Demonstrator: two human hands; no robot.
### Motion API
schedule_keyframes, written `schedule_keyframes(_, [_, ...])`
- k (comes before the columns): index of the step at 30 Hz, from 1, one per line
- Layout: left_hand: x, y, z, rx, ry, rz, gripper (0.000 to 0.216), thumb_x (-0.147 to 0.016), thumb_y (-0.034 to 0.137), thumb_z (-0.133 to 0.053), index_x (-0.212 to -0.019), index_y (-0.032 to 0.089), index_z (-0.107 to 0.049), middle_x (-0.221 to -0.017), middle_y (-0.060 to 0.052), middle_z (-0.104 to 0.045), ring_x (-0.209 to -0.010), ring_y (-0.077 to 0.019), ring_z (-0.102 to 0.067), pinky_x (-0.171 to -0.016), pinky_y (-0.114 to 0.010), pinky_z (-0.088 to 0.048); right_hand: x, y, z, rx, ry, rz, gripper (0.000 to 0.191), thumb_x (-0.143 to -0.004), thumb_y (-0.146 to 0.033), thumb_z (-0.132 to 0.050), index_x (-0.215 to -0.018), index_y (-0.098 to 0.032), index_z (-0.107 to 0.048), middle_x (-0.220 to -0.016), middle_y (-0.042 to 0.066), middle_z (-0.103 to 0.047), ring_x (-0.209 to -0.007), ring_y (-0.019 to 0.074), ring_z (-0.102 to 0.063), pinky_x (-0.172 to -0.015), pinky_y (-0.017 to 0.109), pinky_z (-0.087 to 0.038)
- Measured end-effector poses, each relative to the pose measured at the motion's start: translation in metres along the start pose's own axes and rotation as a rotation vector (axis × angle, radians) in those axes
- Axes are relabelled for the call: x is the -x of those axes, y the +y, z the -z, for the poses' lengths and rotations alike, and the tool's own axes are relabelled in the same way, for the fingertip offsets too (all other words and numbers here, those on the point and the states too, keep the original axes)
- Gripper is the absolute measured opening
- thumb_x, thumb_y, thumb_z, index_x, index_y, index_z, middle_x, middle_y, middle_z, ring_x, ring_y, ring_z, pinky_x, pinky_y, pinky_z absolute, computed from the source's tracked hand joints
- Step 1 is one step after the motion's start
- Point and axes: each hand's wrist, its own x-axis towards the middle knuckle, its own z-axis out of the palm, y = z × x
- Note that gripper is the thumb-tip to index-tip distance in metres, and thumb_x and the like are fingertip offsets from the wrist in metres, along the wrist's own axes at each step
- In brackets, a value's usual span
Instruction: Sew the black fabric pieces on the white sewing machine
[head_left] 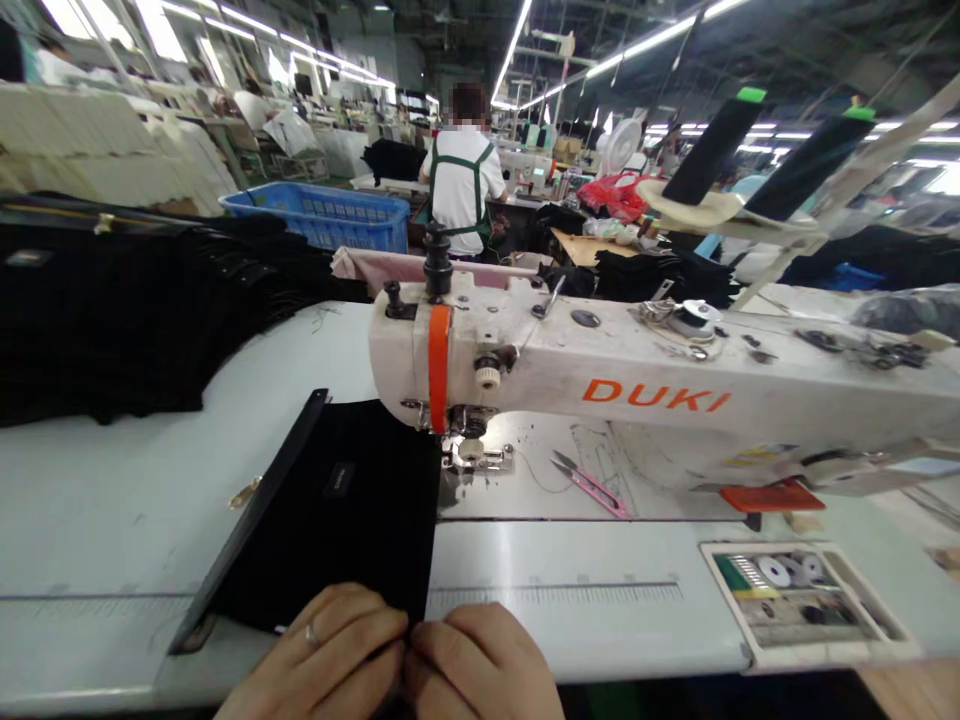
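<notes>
A flat black fabric piece with a small label and a zipper along its left edge lies on the white sewing table, left of the presser foot. My left hand and my right hand meet at the piece's near edge, fingers curled and pinched together on the cloth. A ring shows on my left hand. The white DUKI sewing machine stretches to the right behind the piece.
Pink thread snips lie on the machine bed. A tray of bobbins sits at the right. A pile of black garments covers the left. A blue crate and a person in a white shirt are behind.
</notes>
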Motion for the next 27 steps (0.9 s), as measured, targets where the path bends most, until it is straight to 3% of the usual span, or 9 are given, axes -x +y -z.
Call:
schedule_keyframes(4, [-0.002,-0.017,0.002,0.003,0.036,-0.059,0.04,-0.095,-0.001,-0.04,-0.108,0.019,-0.072,-0.103,-0.001,-0.078,-0.101,-0.0159,-0.067,-0.103,-0.026,-0.051,-0.004,0.006,-0.008,0.031,0.003,-0.034,0.03,-0.102,-0.013,-0.06,-0.077,-0.025,-0.071,-0.08,0.002,-0.071,-0.065,0.017,-0.06,-0.055,0.029,-0.05])
schedule_keyframes(9, [0.003,-0.037,0.008,-0.001,-0.257,-0.05,0.051,-0.088,-0.004,-0.049,-0.128,0.021,-0.067,-0.123,0.0,-0.076,-0.115,-0.0155,-0.067,-0.109,-0.023,-0.051,-0.015,0.021,0.005,0.03,0.022,-0.039,0.014,-0.1,-0.018,-0.062,-0.093,-0.023,-0.073,-0.091,0.005,-0.076,-0.069,0.0205,-0.064,-0.058,0.035,-0.052])
schedule_keyframes(11, [0.0,-0.045,0.008,0.001,-0.31,-0.068,0.053,-0.087,-0.005,-0.048,-0.131,0.019,-0.066,-0.126,-0.002,-0.075,-0.116,-0.0155,-0.067,-0.109,-0.022,-0.052,-0.025,0.028,0.016,-0.007,0.04,-0.023,0.01,-0.099,-0.016,-0.063,-0.101,-0.02,-0.073,-0.095,0.005,-0.078,-0.072,0.0209,-0.066,-0.061,0.035,-0.054])
schedule_keyframes(15, [-0.014,-0.056,0.004,0.034,-0.241,-0.096,0.052,-0.088,-0.006,-0.042,-0.128,0.019,-0.065,-0.121,-0.002,-0.076,-0.112,-0.0154,-0.067,-0.106,-0.023,-0.053,-0.046,0.04,0.034,-0.11,0.018,0.002,0.014,-0.101,-0.013,-0.059,-0.109,-0.015,-0.071,-0.104,0.005,-0.08,-0.08,0.0212,-0.068,-0.071,0.034,-0.058])
schedule_keyframes(19, [-0.027,-0.063,0.002,0.083,-0.267,-0.04,0.05,-0.093,-0.004,-0.042,-0.13,0.022,-0.063,-0.122,-0.002,-0.076,-0.113,-0.0171,-0.067,-0.105,-0.03,-0.054,-0.058,0.047,0.04,-0.148,-0.076,-0.037,0.018,-0.1,-0.012,-0.06,-0.115,-0.014,-0.07,-0.112,0.008,-0.078,-0.087,0.0235,-0.068,-0.078,0.036,-0.059])
schedule_keyframes(27, [-0.048,-0.092,-0.006,0.06,-0.218,-0.106,0.034,-0.1,0.003,-0.046,-0.124,0.018,-0.065,-0.119,-0.004,-0.076,-0.11,-0.0203,-0.068,-0.104,-0.035,-0.054,-0.081,0.061,0.045,-0.072,-0.264,-0.118,0.028,-0.092,-0.012,-0.072,-0.119,-0.014,-0.071,-0.105,0.009,-0.073,-0.093,0.0283,-0.065,-0.082,0.044,-0.061])
